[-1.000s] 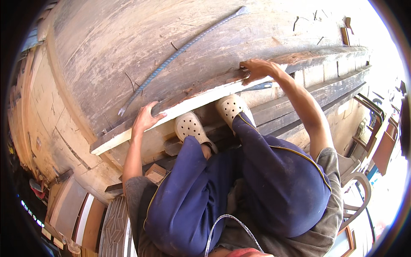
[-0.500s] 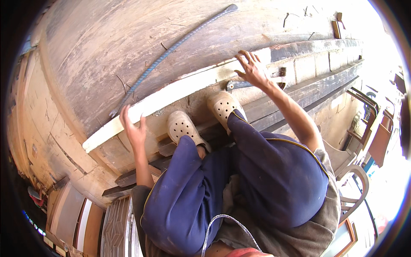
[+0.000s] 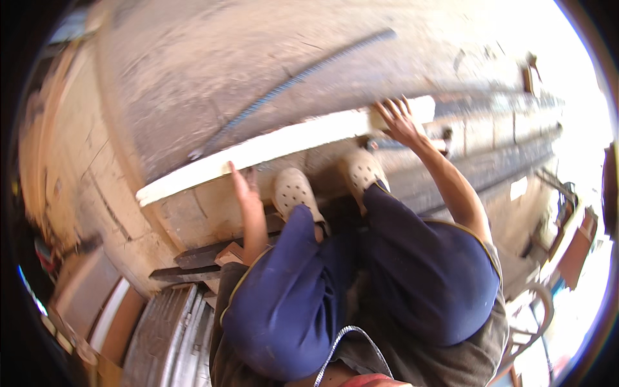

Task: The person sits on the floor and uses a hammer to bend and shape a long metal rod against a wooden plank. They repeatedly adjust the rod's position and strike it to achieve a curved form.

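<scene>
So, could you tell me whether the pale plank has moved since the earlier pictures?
Yes. The plank has slid forward, from the shoes toward the rebar.

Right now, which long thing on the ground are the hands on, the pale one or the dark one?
The pale wooden plank. The left hand and right hand are both at it; the dark ribbed rod lies apart, farther away.

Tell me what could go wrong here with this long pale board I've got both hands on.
Your left hand looks like it touches the pale board only at its edge, so that end could slip. Your feet in light clogs sit just below it, exposed if it drops. The ribbed steel bar on the concrete could snag the board.
</scene>
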{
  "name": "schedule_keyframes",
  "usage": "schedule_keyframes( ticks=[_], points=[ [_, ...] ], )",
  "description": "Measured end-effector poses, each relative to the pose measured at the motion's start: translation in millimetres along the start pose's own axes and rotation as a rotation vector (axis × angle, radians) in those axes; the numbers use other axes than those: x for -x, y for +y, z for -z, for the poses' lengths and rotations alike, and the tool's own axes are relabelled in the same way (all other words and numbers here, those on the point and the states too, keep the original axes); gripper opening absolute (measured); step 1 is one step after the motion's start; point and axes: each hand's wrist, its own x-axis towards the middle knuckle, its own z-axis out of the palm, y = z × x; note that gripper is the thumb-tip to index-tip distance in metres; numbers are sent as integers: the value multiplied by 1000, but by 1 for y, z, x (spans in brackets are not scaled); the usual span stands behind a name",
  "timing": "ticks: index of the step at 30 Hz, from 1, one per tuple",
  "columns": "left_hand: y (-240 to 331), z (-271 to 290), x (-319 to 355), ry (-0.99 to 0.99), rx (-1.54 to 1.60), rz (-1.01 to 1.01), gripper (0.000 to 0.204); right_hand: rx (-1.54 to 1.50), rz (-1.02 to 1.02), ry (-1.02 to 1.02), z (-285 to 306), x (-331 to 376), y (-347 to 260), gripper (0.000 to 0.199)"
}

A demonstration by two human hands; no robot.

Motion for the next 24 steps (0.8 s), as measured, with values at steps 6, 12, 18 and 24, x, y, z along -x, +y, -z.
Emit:
schedule_keyframes(
  ticks=[6,12,18,24],
  points=[
    [-21,8,-26,-25,162,55,95,-88,106,7,24,-3,3,83],
    [-12,-7,-25,115,201,118,66,-259,161,-93,58,-21,8,79],
    [-4,-26,-6,283,158,-28,58,-301,175,-268,82,-35,14,75],
    [-11,-27,11,383,45,33,39,-398,131,-419,88,-34,29,51]
  ],
)
